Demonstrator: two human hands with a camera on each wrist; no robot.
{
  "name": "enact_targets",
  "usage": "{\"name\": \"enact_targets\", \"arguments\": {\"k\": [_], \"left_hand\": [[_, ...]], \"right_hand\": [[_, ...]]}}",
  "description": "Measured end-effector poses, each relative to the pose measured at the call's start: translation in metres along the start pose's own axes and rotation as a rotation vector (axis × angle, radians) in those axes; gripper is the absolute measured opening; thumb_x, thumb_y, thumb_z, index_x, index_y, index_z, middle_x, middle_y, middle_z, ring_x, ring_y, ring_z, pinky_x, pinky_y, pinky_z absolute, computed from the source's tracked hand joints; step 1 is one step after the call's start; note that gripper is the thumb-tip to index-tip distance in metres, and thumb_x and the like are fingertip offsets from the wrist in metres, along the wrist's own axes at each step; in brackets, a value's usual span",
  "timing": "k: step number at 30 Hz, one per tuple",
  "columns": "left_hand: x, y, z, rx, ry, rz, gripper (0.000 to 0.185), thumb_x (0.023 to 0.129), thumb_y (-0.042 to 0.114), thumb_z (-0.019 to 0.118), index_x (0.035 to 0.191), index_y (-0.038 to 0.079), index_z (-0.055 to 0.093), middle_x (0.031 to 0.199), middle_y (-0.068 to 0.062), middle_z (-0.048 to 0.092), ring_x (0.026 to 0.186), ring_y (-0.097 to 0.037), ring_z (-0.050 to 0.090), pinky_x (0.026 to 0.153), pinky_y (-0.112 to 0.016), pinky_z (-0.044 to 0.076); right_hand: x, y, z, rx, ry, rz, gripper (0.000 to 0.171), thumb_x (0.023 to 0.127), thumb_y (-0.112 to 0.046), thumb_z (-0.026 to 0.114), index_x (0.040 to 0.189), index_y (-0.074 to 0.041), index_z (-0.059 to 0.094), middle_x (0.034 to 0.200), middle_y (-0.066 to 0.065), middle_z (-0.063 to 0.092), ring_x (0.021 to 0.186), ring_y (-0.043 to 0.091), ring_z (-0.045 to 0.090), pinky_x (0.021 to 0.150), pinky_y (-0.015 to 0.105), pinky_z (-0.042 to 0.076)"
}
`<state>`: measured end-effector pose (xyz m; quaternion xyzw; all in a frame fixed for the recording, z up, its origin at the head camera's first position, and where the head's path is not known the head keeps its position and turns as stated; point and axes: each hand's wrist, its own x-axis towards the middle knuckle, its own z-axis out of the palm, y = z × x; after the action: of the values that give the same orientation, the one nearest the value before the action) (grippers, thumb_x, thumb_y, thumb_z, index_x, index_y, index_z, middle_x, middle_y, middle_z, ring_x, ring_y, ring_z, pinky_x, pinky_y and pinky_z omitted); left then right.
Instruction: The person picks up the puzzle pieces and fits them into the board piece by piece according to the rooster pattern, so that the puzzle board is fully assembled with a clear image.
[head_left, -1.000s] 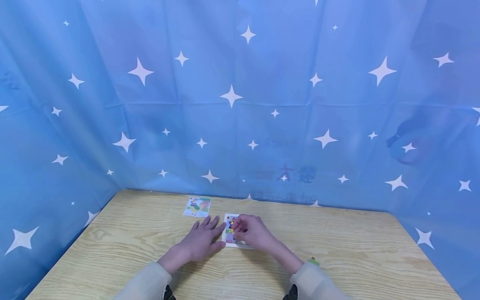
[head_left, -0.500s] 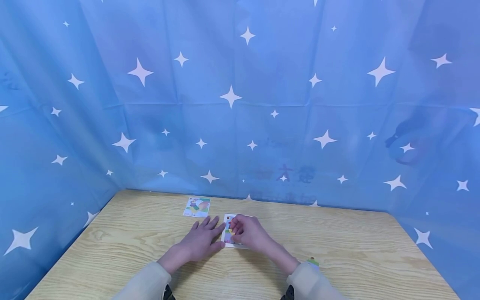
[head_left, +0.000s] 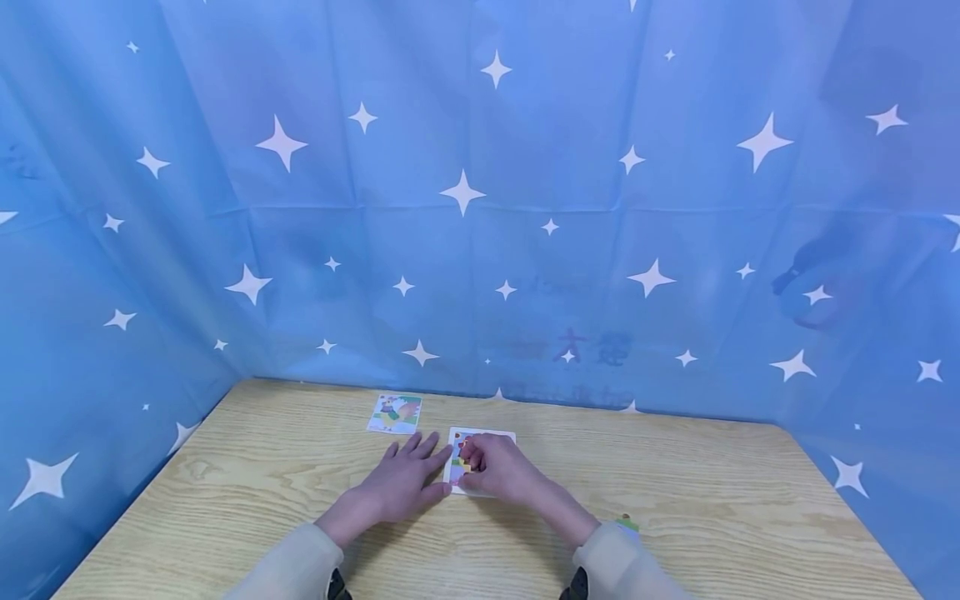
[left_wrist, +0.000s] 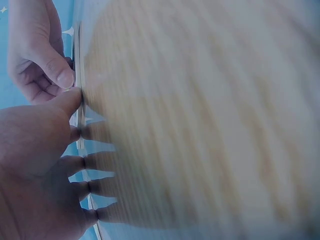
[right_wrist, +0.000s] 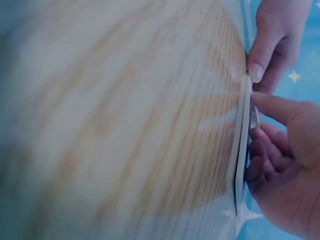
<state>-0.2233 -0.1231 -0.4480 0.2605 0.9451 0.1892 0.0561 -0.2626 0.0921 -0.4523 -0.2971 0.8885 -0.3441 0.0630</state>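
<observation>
A small white-framed picture board (head_left: 459, 490), like a jigsaw tray, lies flat near the middle of the table. My left hand (head_left: 405, 482) rests palm down with fingers spread, its index finger and thumb at the board's left edge. Over the board my right hand (head_left: 498, 468) has its fingers curled and covers much of the picture. In the right wrist view, a thin puzzle piece (right_wrist: 254, 118) shows between the right thumb and fingers, right at the board's surface. Its picture is mostly hidden by the fingers.
A square picture card (head_left: 394, 414) lies beyond the left hand, toward the back edge of the wooden table (head_left: 712, 483). A green and blue picture piece (head_left: 628, 525) lies partly behind the right sleeve. A blue star-patterned curtain (head_left: 480, 250) hangs behind the table.
My right hand has shifted slightly left over the board, its thumb lower and nearer the left edge. More of the piece by the right sleeve shows. The left hand stays in place.
</observation>
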Motion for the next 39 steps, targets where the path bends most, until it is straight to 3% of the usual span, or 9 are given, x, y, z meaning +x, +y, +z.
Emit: {"name": "enact_targets", "arguments": {"k": [14,17,20,24,27,39], "left_hand": [[0.0016,-0.0011,0.0008,0.003,-0.01,-0.002,0.061,0.105,0.041,0.057,0.154,0.006,0.047,0.161,-0.025,0.034,0.148,-0.05,0.026,0.112,-0.071,0.025],[0.0027,-0.002,0.0012,-0.002,-0.017,-0.002,0.06,0.106,0.04,0.056,0.155,0.007,0.047,0.161,-0.025,0.033,0.149,-0.05,0.025,0.112,-0.071,0.025],[0.0036,-0.0043,0.0026,0.0,-0.02,0.003,0.06,0.107,0.04,0.054,0.156,0.007,0.045,0.162,-0.024,0.032,0.149,-0.05,0.024,0.113,-0.071,0.024],[0.0038,-0.0049,0.0025,-0.001,-0.018,0.009,0.06,0.107,0.04,0.054,0.155,0.007,0.045,0.162,-0.025,0.032,0.149,-0.05,0.025,0.112,-0.071,0.024],[0.003,-0.0029,0.0011,-0.007,-0.017,0.003,0.059,0.106,0.039,0.056,0.155,0.007,0.047,0.161,-0.025,0.033,0.148,-0.05,0.025,0.112,-0.071,0.025],[0.0018,-0.0017,0.0001,0.001,-0.014,0.001,0.06,0.105,0.04,0.057,0.154,0.007,0.047,0.161,-0.025,0.034,0.148,-0.05,0.026,0.112,-0.072,0.025]], "right_hand": [[-0.0019,-0.0008,-0.0021,-0.03,-0.001,-0.036,0.017,0.084,-0.002,0.081,0.097,-0.001,0.071,0.082,-0.001,0.058,0.073,0.009,0.05,0.067,0.026,0.046],[-0.0023,-0.0007,-0.0035,-0.048,-0.007,-0.073,0.011,0.086,-0.001,0.08,0.087,-0.004,0.069,0.075,-0.004,0.052,0.069,0.007,0.046,0.064,0.024,0.041],[-0.0026,-0.0006,-0.0046,-0.072,-0.019,-0.107,0.015,0.088,0.0,0.078,0.079,-0.007,0.067,0.071,-0.006,0.047,0.067,0.006,0.042,0.062,0.023,0.037],[-0.0035,-0.0006,-0.0063,-0.092,-0.046,-0.105,0.002,0.09,-0.002,0.076,0.09,-0.004,0.076,0.076,-0.007,0.052,0.069,0.005,0.043,0.062,0.022,0.039],[-0.004,-0.0006,-0.0076,-0.11,-0.068,-0.1,0.01,0.092,-0.003,0.075,0.101,-0.002,0.079,0.082,-0.006,0.058,0.072,0.005,0.046,0.064,0.022,0.042],[-0.0041,-0.0026,-0.0086,-0.141,-0.081,-0.113,0.008,0.093,-0.005,0.076,0.099,-0.005,0.081,0.085,-0.007,0.06,0.074,0.005,0.046,0.065,0.022,0.043]]}}
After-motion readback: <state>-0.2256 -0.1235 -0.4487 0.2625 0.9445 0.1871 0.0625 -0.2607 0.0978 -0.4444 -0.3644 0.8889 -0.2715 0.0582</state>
